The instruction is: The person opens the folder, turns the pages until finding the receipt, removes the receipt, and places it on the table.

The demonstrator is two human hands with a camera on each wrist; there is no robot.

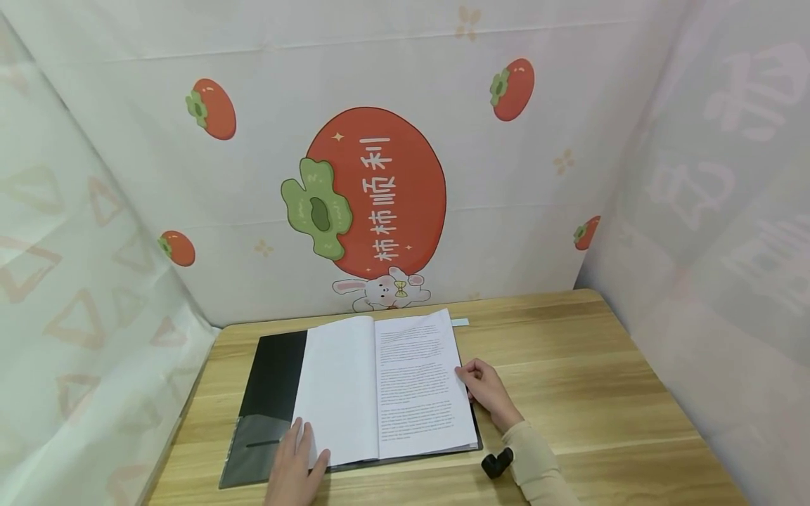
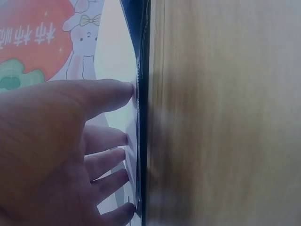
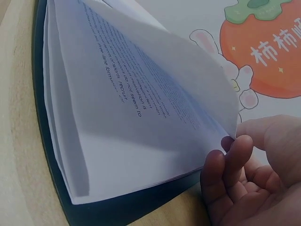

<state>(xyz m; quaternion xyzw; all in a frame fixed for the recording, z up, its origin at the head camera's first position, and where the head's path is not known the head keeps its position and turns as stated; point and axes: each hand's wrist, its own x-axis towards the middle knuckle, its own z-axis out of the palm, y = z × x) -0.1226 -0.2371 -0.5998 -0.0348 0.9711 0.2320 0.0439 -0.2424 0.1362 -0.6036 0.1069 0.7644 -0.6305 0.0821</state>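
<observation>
A black folder (image 1: 276,372) lies open on the wooden table, with white sheets in it. The left-hand page (image 1: 338,393) looks blank; the right-hand page (image 1: 414,393) carries printed text. My left hand (image 1: 295,464) rests with extended fingers at the lower left of the blank page, over the folder's clear pocket (image 1: 256,439). At the right edge my right hand (image 1: 487,390) pinches a sheet between thumb and fingers. In the right wrist view that sheet (image 3: 188,56) bends up from the printed page (image 3: 117,141) below it. The left wrist view shows my left fingers (image 2: 108,96) spread along the folder's lower edge.
A pale tab (image 1: 460,322) sticks out past the folder's upper right corner. Near my right wrist is a small black object (image 1: 497,464), its kind unclear. Persimmon-printed white cloth (image 1: 253,176) hangs behind and beside the wooden table (image 1: 588,393).
</observation>
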